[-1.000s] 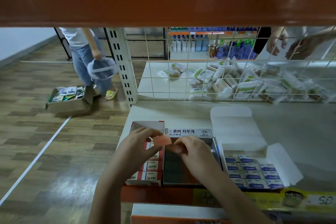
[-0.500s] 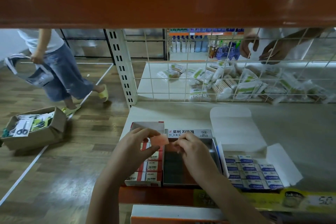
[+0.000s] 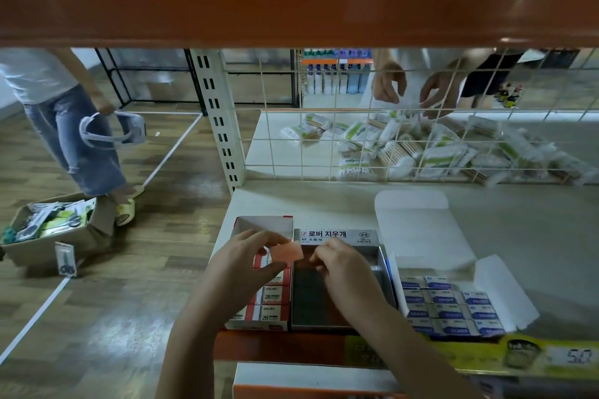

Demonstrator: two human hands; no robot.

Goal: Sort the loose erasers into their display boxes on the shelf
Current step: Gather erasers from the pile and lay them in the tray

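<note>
Left hand (image 3: 240,264) fingers pinch orange eraser (image 3: 287,251) above middle box (image 3: 337,288); right hand (image 3: 348,269) fingers curled, grip unclear. Lay flat, align with rows.

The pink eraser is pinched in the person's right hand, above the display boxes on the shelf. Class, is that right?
Not quite. The head view shows the pink eraser pinched in the left hand, not the right hand, above the display boxes on the shelf.

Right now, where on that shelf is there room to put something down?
Bare shelf lies right of the open white flap, and a strip runs between the wire grid and the boxes. The front is crowded: red 2B box, dark middle box, blue eraser box, both hands.
</note>
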